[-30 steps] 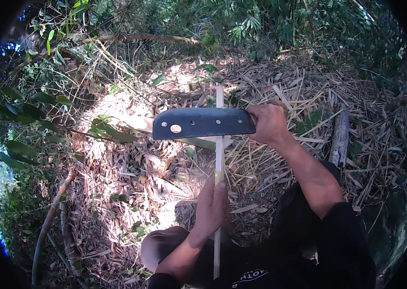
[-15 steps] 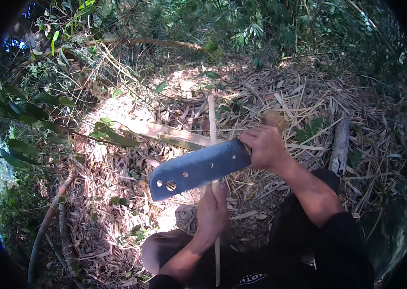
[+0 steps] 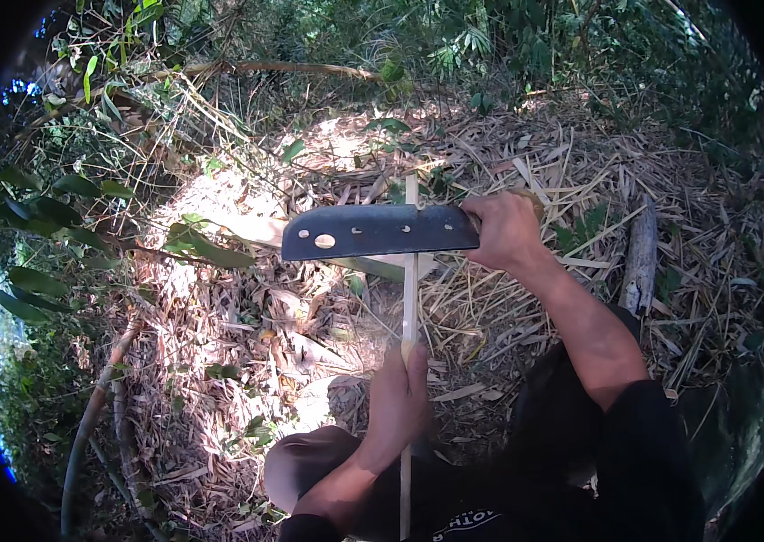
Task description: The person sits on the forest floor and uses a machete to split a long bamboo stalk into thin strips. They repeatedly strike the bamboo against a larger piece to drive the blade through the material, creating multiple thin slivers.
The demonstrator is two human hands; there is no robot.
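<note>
My right hand (image 3: pixel 507 233) grips the handle of a broad dark cleaver (image 3: pixel 377 232), whose blade has several holes and points to the left. The blade lies across the upper part of a thin, pale bamboo strip (image 3: pixel 411 303), hiding a stretch of it. A small curl shows at the blade's far edge beside the strip. Closed round the strip lower down is my left hand (image 3: pixel 397 397), thumb along its top. The strip runs upright from beyond the blade down past my left hand toward my body. Most of the cleaver's handle is hidden by my right hand.
Behind the blade lies a split bamboo piece (image 3: pixel 373 267) on ground covered with dry leaves and shavings (image 3: pixel 481 312). A grey log (image 3: pixel 640 257) rests at the right. Curved stems (image 3: pixel 97 406) and leafy branches (image 3: pixel 48 212) stand on the left.
My right hand and the cleaver have moved away from me along the strip, and the blade has turned from slanted to nearly level. My left hand keeps its hold in about the same place.
</note>
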